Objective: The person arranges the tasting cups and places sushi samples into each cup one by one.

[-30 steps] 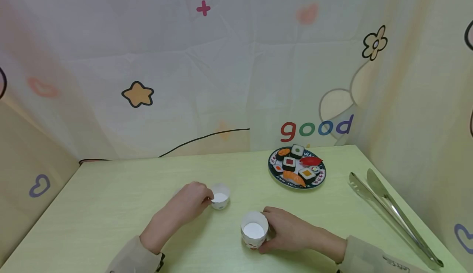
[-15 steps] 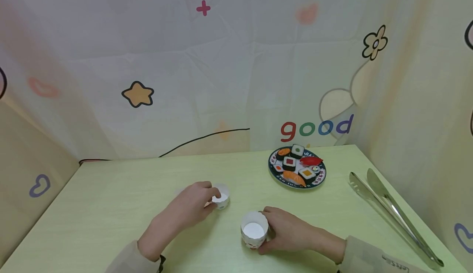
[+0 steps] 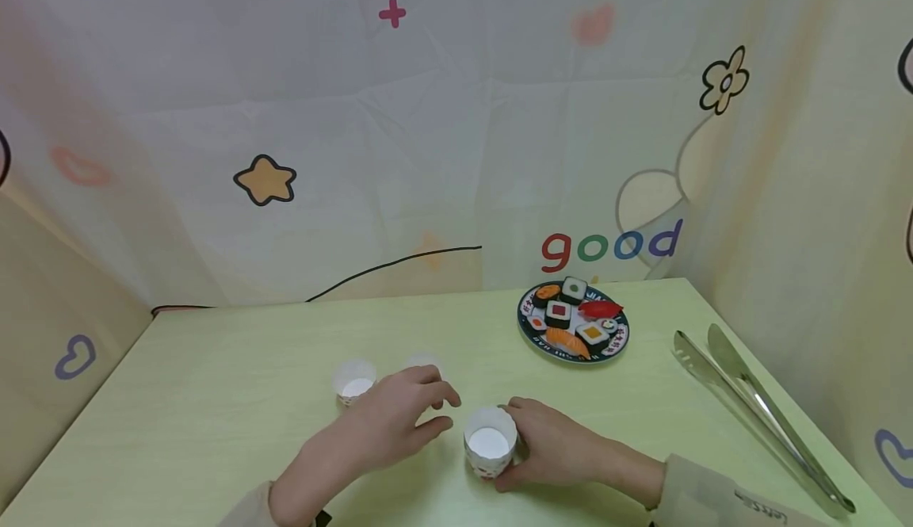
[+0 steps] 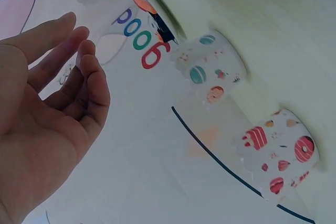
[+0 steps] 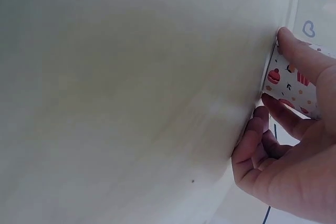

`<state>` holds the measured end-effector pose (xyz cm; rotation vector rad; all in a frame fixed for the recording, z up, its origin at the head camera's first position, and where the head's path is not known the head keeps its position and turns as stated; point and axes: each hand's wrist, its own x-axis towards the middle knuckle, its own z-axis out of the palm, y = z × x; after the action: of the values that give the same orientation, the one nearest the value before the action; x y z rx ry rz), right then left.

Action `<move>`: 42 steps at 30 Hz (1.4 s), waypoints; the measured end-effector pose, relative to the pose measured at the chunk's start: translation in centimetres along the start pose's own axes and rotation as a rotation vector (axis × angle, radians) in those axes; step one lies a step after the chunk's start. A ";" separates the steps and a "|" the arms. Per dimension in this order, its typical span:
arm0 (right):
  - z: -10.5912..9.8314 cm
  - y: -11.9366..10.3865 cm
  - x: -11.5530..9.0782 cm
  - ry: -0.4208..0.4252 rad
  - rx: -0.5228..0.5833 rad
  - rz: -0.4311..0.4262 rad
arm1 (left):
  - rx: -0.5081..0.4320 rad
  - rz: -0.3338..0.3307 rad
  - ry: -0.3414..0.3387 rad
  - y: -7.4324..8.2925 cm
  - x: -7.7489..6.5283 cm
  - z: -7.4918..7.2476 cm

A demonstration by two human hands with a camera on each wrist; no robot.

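With its thumb and fingers round the side, my right hand [image 3: 552, 444] holds a white paper baking cup [image 3: 490, 441] upright on the table; red cakes are printed on its side, seen in the right wrist view [image 5: 283, 85]. My left hand [image 3: 395, 420] hovers just left of this cup, thumb and fingers apart and nothing between them. Behind the left hand stand two more paper baking cups. One with red cake and doughnut prints [image 4: 281, 156] is at the left; the other, with teal prints [image 4: 210, 66], is mostly hidden by the hand in the head view.
A dark-rimmed plate [image 3: 528, 338] of toy sushi stands at the back right of the pale table [image 3: 214, 400]. Metal tongs [image 3: 766, 416] lie along the right edge. A printed curtain [image 3: 342, 154] hangs behind and at both sides.
My left hand has let go of the teal-printed cup and moved right and nearer, towards the held cup. The left cup has come into view. The right hand has stayed in place.
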<state>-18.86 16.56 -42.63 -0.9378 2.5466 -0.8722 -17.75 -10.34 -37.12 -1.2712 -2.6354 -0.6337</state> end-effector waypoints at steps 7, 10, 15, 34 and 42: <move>1.1 2.9 0.5 0.027 0.027 -0.089 | -0.054 0.031 -0.051 1.0 0.2 0.5; 1.3 3.1 0.5 0.032 0.031 -0.089 | -0.063 0.047 -0.066 1.2 0.3 0.7; 1.0 2.4 0.3 0.031 0.028 -0.061 | -0.077 0.060 -0.083 1.4 0.4 1.0; 2.1 4.7 1.0 0.028 0.042 -0.042 | -0.015 0.111 -0.106 1.5 0.7 1.5; 1.6 3.6 0.6 0.026 0.058 -0.029 | -0.031 0.113 -0.105 1.5 0.7 1.4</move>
<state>-20.38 17.66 -46.16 -0.9544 2.5211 -0.9672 -16.95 -8.40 -37.67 -1.4887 -2.6215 -0.6084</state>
